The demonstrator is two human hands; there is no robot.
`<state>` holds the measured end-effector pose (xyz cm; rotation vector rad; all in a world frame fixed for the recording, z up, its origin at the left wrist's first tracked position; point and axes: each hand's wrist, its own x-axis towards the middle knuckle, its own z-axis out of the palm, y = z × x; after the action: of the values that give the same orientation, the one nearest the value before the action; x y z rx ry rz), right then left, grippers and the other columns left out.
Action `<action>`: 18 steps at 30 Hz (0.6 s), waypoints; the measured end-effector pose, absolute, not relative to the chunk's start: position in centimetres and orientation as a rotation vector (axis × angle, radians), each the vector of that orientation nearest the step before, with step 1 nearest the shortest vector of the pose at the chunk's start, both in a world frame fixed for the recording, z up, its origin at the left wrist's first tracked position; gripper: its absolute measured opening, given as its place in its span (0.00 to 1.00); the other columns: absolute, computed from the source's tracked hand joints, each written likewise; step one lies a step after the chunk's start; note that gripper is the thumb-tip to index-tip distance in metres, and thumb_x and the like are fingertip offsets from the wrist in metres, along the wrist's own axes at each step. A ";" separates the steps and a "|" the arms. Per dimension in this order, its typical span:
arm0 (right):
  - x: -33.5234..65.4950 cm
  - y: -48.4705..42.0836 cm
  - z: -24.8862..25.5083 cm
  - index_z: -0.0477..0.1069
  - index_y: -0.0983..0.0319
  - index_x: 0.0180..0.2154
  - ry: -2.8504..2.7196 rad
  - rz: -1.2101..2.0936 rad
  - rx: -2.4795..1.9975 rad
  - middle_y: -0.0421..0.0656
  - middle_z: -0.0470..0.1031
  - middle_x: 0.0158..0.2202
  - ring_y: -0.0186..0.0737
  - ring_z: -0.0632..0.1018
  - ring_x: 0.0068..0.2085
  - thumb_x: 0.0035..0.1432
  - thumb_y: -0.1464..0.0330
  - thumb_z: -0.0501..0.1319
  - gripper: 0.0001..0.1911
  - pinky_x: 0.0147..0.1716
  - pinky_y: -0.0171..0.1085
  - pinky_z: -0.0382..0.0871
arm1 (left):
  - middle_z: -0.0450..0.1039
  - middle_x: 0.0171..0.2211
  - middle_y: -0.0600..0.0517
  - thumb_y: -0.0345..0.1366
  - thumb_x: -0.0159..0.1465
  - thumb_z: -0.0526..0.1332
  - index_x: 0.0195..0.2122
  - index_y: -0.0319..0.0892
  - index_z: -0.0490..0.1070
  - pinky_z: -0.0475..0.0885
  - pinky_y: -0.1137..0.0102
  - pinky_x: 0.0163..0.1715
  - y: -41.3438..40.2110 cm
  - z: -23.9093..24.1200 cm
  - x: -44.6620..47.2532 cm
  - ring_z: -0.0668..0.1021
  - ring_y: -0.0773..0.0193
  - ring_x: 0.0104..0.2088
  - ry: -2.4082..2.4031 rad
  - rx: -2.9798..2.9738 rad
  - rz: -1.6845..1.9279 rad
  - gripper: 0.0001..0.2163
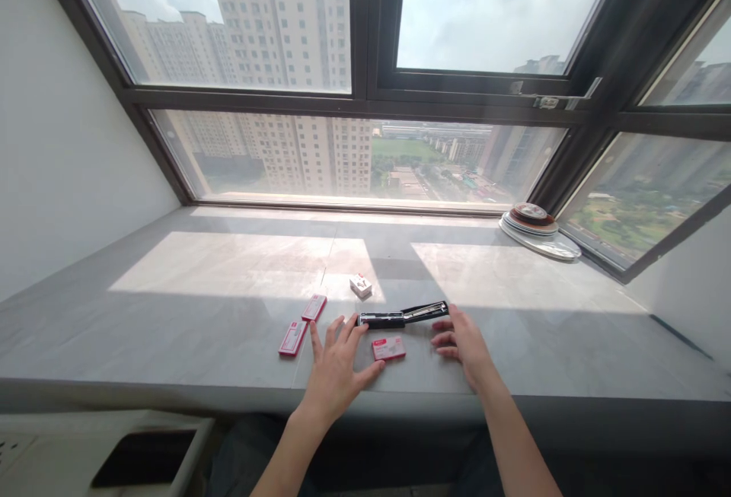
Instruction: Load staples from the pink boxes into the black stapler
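The stapler [403, 316] lies opened out flat on the sill [171, 329], its long axis running nearly left to right, the black end by the left hand [336, 371] and the shiny rail end rising slightly toward the right hand [464, 341]. From the left fingertips it sits at about one o'clock, touching or just beside the forefinger; from the right hand it lies at about eleven o'clock, just beside the fingertips. Both hands rest palm down, fingers spread and gripping nothing. One red staple box [389, 348] lies between the hands, just below the stapler. Two more red boxes [302, 322] lie at ten o'clock from the left hand, and one small white box [361, 285] sits beyond the stapler. One stack of plates [537, 230] is well apart, at two o'clock.
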<state>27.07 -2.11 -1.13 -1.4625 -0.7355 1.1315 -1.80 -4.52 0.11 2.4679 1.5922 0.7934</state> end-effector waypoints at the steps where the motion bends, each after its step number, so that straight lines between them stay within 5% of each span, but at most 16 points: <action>1: 27.4 -2.7 -1.4 0.68 0.59 0.44 -0.785 1.148 -1.532 0.43 0.77 0.31 0.38 0.76 0.22 0.61 0.44 0.57 0.25 0.16 0.33 0.67 | 0.63 0.66 0.50 0.51 0.64 0.64 0.58 0.53 0.68 0.29 0.36 0.67 -4.5 0.1 -1.8 0.58 0.46 0.68 1.581 2.465 0.790 0.22; 6: 24.1 -4.4 -1.1 0.72 0.61 0.38 -1.277 1.318 -1.600 0.37 0.71 0.19 0.30 0.62 0.12 0.62 0.44 0.55 0.26 0.12 0.30 0.48 | 0.57 0.69 0.53 0.47 0.64 0.65 0.46 0.53 0.73 0.32 0.34 0.66 -4.4 0.2 -1.6 0.54 0.46 0.70 1.555 2.465 0.763 0.12; 14: 21.8 -3.9 -0.5 0.74 0.61 0.29 -1.494 1.023 -1.664 0.41 0.74 0.21 0.38 0.71 0.23 0.58 0.51 0.60 0.20 0.22 0.34 0.57 | 0.55 0.70 0.55 0.48 0.61 0.69 0.43 0.54 0.75 0.32 0.35 0.66 -3.8 0.1 -2.4 0.54 0.45 0.70 1.541 2.435 0.765 0.11; 18: 23.3 -4.0 0.2 0.72 0.60 0.32 -1.547 0.838 -1.767 0.39 0.73 0.21 0.41 0.73 0.25 0.61 0.51 0.59 0.19 0.25 0.35 0.57 | 0.57 0.70 0.54 0.48 0.59 0.70 0.49 0.54 0.73 0.33 0.38 0.68 -3.4 0.1 -3.0 0.56 0.46 0.69 1.534 2.439 0.763 0.18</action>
<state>23.35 -4.00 0.23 -1.7671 -1.5467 0.8379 -3.04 -3.39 0.10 2.4394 1.5335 0.7634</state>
